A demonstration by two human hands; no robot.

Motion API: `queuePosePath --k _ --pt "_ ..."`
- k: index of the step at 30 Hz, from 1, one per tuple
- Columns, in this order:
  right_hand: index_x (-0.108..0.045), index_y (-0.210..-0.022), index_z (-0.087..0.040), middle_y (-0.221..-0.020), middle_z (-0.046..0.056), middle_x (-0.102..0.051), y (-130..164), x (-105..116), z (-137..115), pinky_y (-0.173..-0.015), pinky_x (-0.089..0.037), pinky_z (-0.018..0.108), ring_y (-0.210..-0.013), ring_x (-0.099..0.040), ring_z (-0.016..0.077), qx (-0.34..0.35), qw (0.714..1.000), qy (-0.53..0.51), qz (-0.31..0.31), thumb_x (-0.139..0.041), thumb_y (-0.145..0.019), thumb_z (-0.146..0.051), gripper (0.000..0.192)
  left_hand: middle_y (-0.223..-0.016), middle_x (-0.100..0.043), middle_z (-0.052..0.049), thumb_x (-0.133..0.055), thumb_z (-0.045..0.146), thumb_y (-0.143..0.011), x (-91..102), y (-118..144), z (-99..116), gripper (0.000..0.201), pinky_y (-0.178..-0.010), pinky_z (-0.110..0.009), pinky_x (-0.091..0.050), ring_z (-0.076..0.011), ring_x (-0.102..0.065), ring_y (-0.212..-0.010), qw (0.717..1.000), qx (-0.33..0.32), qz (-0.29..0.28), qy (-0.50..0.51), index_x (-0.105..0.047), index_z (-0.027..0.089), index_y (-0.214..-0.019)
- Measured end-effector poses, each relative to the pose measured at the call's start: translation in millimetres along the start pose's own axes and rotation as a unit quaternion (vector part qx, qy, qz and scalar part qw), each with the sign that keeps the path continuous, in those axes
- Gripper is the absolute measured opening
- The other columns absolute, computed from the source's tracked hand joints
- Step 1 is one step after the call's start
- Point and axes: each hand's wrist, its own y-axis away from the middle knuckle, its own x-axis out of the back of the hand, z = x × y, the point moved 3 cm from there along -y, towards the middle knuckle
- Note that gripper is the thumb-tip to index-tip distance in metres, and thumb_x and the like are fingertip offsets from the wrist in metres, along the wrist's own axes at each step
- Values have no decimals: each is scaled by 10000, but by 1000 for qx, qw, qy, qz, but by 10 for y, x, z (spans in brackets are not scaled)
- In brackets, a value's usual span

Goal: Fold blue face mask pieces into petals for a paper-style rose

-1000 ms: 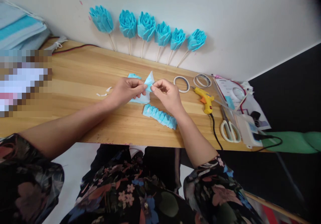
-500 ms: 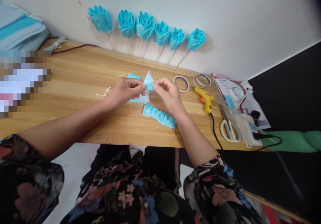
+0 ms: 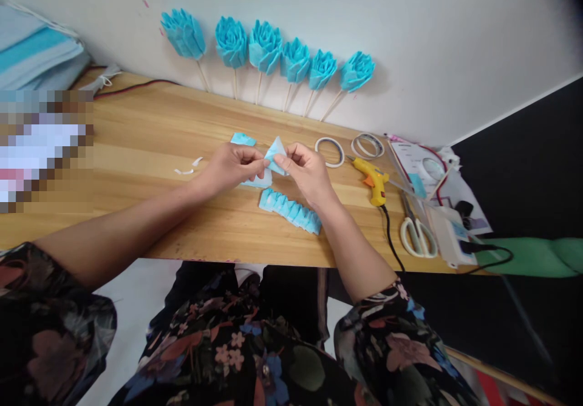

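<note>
Between my two hands is a small piece of light blue fabric (image 3: 277,150), folded to a pointed triangle with its tip away from me. My left hand (image 3: 234,164) pinches its left corner. My right hand (image 3: 304,166) pinches its right side, thumb lying across the front. Below my left hand lie flat pale blue pieces (image 3: 259,179), partly hidden by the fingers. Another blue piece (image 3: 243,139) rests just beyond. A strip of overlapping folded blue petals (image 3: 290,210) lies nearer me, by my right wrist.
Several blue fabric roses (image 3: 265,48) on sticks lean against the wall. To the right are tape rolls (image 3: 330,152), a yellow glue gun (image 3: 372,178) with its cord, scissors (image 3: 417,236) and a power strip (image 3: 449,236). White scraps (image 3: 184,171) lie left; folded blue cloth (image 3: 39,54) sits far left.
The triangle has shifted slightly right and toward me, and its right side is folded in. My right thumb has moved left over its front; my left hand has followed slightly right.
</note>
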Motion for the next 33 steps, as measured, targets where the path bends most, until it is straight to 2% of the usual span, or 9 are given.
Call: queuePosePath --k 6,11,16,22,26,29,33 --pt "-584 -779 -220 -680 -36 -524 -2 21 -17 -635 -429 268 -650 -478 106 14 1000 -6 15 -695 -813 -615 412 -596 -637 -9 -653 342 -857 11 -23 -54 266 -519 -207 -444 -93 -539 -533 999 9 5 31 -646 167 -658" --pt "-585 -792 -225 -690 -33 -533 -6 33 -24 -629 -422 268 -647 -474 107 8 999 -7 38 -681 -818 -631 418 -644 -661 -37 -619 421 -902 34 -36 -102 337 -524 -217 -453 -103 -552 -551 998 -1 13 64 -645 166 -685" --pt "-586 -771 -221 -676 -38 -523 -3 -10 -14 -612 -411 263 -633 -456 104 13 1000 -12 24 -697 -790 -648 442 -661 -658 -20 -648 444 -887 12 -21 -77 314 -544 -217 -451 -97 -552 -564 999 -18 -5 41 -663 168 -737" --pt "-597 -770 -214 -687 -36 -537 13 -33 -32 -616 -421 255 -643 -474 102 2 1000 -11 6 -685 -784 -680 474 -607 -628 1 -653 399 -867 -2 -19 -68 293 -535 -209 -439 -91 -538 -551 1000 -18 -1 25 -635 174 -680" --pt "-624 -810 -218 -702 -36 -569 28 -51 -54 -581 -422 247 -619 -482 97 -1 999 -27 -19 -719 -761 -672 466 -590 -612 4 -646 370 -865 -15 8 -41 286 -531 -218 -413 -91 -522 -544 999 -22 -25 0 -626 169 -662" --pt "-607 -760 -222 -646 -44 -540 33 -43 -43 -541 -393 247 -577 -453 96 9 1000 -12 5 -741 -760 -640 440 -610 -622 4 -639 341 -863 -32 27 -25 255 -546 -228 -408 -93 -524 -555 999 -21 -42 -12 -636 164 -679" --pt "-592 -701 -216 -653 -31 -533 36 -3 -37 -602 -418 260 -625 -466 107 32 997 26 58 -683 -809 -653 459 -615 -615 7 -649 339 -850 -36 23 -27 247 -568 -237 -417 -98 -534 -572 999 -23 -43 6 -622 167 -675"
